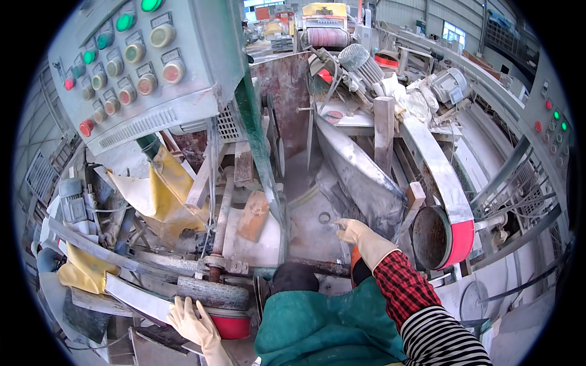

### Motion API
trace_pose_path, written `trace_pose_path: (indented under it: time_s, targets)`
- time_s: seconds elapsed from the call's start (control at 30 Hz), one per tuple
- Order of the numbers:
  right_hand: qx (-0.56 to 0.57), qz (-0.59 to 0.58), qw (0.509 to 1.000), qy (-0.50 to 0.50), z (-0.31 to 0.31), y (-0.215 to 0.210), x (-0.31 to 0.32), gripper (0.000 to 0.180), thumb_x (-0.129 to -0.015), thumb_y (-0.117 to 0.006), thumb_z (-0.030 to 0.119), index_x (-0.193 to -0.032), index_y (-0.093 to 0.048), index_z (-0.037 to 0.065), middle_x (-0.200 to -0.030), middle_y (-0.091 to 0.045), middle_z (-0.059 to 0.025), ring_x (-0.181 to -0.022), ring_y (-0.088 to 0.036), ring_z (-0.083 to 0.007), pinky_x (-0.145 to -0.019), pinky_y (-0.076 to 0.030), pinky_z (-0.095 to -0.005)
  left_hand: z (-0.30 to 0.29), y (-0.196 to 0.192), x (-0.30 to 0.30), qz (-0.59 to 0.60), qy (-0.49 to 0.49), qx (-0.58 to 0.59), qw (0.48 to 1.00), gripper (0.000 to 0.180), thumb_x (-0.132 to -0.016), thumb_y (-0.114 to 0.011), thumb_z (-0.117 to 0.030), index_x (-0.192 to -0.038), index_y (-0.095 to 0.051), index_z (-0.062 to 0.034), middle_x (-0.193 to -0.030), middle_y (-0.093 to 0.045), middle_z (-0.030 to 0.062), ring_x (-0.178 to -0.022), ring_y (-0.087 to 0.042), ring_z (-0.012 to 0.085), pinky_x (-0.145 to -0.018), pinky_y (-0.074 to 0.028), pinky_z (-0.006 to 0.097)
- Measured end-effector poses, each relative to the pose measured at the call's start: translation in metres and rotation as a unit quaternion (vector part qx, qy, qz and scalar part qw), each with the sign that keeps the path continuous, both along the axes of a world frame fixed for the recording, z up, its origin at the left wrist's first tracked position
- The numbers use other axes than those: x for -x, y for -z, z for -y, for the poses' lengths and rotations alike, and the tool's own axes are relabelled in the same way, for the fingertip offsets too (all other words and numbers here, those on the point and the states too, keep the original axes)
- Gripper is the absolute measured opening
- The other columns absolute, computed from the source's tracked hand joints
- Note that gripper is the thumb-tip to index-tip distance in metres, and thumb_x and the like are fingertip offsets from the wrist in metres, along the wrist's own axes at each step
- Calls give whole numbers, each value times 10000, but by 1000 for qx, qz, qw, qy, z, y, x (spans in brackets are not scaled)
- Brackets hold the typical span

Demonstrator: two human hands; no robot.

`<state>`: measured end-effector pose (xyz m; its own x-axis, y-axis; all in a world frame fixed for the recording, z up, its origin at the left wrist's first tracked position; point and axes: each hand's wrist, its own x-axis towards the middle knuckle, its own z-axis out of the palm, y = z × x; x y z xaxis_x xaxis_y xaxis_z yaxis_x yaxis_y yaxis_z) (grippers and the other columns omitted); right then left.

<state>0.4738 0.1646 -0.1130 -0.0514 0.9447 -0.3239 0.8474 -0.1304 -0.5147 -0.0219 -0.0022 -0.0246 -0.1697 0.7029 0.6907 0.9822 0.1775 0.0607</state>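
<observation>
My left hand [195, 323], in a cream rubber glove, lies with fingers spread at the edge of a sanding belt [137, 297]. The belt has a pale strip and a red end and runs round a worn grey wheel [213, 293]. My right hand [366, 241], gloved alike, reaches forward over the dusty ground in front of me. Its fingers are partly stretched and apart, with nothing visible in them. Just beyond its fingertips is a small dark ring shape [324, 217]. A green apron [323, 323] covers my lap.
A control box [146, 67] with coloured buttons overhangs the left. A second belt [463, 244] passes round a rusty wheel [431, 238] on the right. A large grey curved metal guard [360, 168], a wooden post [384, 134] and a loose wood block [253, 216] stand or lie ahead.
</observation>
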Motion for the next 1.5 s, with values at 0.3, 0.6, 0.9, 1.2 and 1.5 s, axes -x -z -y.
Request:
trace_pose_path:
  time_s: [0.3, 0.6, 0.9, 1.2, 1.5]
  targets:
    - [-37, -19, 999, -1, 0, 9, -4, 511, -835, -573, 267, -1327, -523, 138, -1014, -674, -209, -911, -660, -309, -823, -507, -360, 1, 0, -10, -10, 14, -2, 1000, 288, -818, -679, -139, -1087, -612, -62, -1228, -587, 187, -1179, -500, 411, -1065, -274, 571]
    - [29, -9, 999, -14, 0, -9, 2, 524, -868, -538, 308, -1366, -476, 156, -1278, -572, -177, -1182, -554, -309, -1012, -433, -365, 4, 3, -16, -16, 21, -3, 1000, 295, -806, -685, -137, -1081, -615, -55, -1230, -584, 192, -1182, -496, 413, -1066, -270, 564]
    - [45, -1, 999, -18, 3, -19, 8, 524, -870, -543, 307, -1364, -482, 142, -1290, -570, -167, -1199, -546, -301, -1020, -424, -355, 8, 2, -24, -13, 25, 7, 1000, 333, -797, -689, -137, -1109, -598, -65, -1252, -564, 204, -1204, -475, 416, -1067, -252, 571]
    - [34, 8, 999, -37, 1, -8, 4, 521, -864, -551, 309, -1360, -484, 163, -1285, -577, -158, -1194, -549, -303, -1014, -431, -362, 12, 0, -35, -21, 39, 10, 999, 377, -802, -685, -133, -1158, -569, -80, -1272, -549, 205, -1211, -464, 433, -1062, -237, 590]
    - [44, 16, 998, -33, 2, -12, 6, 529, -858, -560, 314, -1361, -492, 166, -1300, -569, -147, -1205, -541, -300, -1020, -427, -365, 14, 0, -42, -29, 34, 25, 999, 376, -807, -679, -177, -1157, -574, -88, -1260, -553, 194, -1204, -462, 435, -1066, -226, 590]
